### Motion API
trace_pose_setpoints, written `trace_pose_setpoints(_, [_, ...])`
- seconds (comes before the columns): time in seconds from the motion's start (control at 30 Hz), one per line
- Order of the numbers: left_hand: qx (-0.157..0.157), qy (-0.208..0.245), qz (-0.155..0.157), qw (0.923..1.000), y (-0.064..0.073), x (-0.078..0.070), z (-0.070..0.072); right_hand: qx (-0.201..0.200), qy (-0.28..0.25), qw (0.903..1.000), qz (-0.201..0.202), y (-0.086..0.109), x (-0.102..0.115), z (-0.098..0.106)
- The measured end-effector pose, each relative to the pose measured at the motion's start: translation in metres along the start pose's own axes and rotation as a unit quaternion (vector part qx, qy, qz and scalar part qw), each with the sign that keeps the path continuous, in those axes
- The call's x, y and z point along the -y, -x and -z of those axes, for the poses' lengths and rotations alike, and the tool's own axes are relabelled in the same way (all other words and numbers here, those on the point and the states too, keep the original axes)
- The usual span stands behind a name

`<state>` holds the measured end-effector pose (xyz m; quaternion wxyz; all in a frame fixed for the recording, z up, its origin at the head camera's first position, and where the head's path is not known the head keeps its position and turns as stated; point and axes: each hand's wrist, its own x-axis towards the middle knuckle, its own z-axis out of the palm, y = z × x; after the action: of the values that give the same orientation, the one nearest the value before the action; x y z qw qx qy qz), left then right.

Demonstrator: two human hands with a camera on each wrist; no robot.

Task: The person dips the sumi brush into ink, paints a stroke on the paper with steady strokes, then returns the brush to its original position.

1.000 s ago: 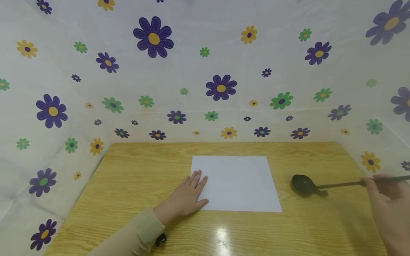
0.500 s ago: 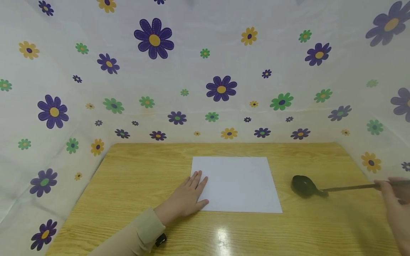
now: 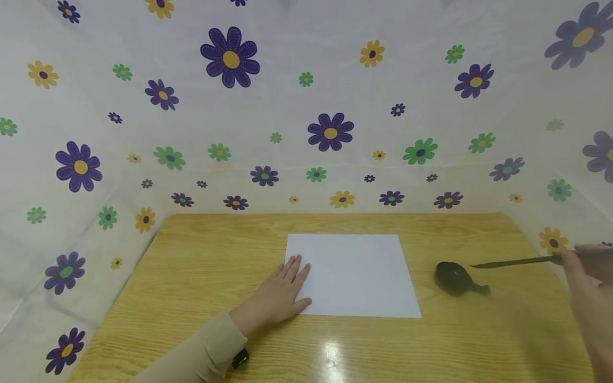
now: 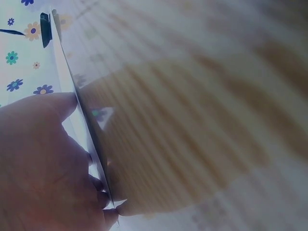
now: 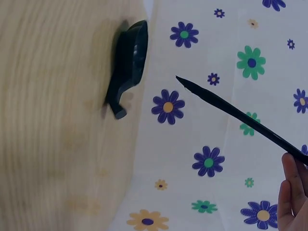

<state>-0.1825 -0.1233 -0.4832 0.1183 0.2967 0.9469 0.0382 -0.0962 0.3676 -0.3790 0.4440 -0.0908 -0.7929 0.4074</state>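
A white sheet of paper (image 3: 359, 276) lies on the wooden table. My left hand (image 3: 278, 298) rests on its left edge, fingers straight and spread. To the right of the sheet stands a small black dish with a short handle (image 3: 452, 277). My right hand (image 3: 589, 298), near the right edge of the head view, holds a dark brush (image 3: 512, 262) by its shaft. In the right wrist view the pointed tip of the brush (image 5: 240, 115) is raised beside the black dish (image 5: 130, 57), apart from it. Part of the right hand (image 5: 294, 192) is cut off by the frame there.
A white sheet printed with purple, yellow and green flowers (image 3: 282, 101) closes off the back and both sides of the wooden table (image 3: 201, 255). A black band (image 3: 240, 358) shows below my left cuff. A bright reflection lies on the front of the tabletop.
The brush tip, earlier at the dish's handle side, has lifted up and off the dish. My right hand first shifted right, then rose. The left hand and the paper have stayed put.
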Motion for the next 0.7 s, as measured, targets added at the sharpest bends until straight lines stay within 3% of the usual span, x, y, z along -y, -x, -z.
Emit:
trace_pose_setpoints(0.07, [0.0,0.0,-0.001,1.0,0.0,0.0,0.0,0.007,-0.028,0.9996,0.0,-0.001,0.01,-0.007])
trace_pose_setpoints(0.13, [-0.001,0.001,-0.002,1.0,0.0,0.001,0.0,0.018,-0.021,0.9992,-0.027,-0.003,0.013,-0.012])
trace_pose_setpoints(0.23, [0.0,0.003,-0.002,1.0,0.0,0.001,0.0,0.029,-0.034,0.9983,-0.037,-0.004,0.014,-0.02])
trace_pose_setpoints(0.43, [0.002,0.001,-0.001,1.0,0.001,0.001,-0.001,-0.005,-0.064,0.9978,-0.016,-0.004,0.027,-0.037])
trace_pose_setpoints(0.7, [0.0,0.001,-0.001,1.0,0.001,0.001,-0.001,0.004,-0.094,0.9936,-0.062,-0.001,0.044,-0.057])
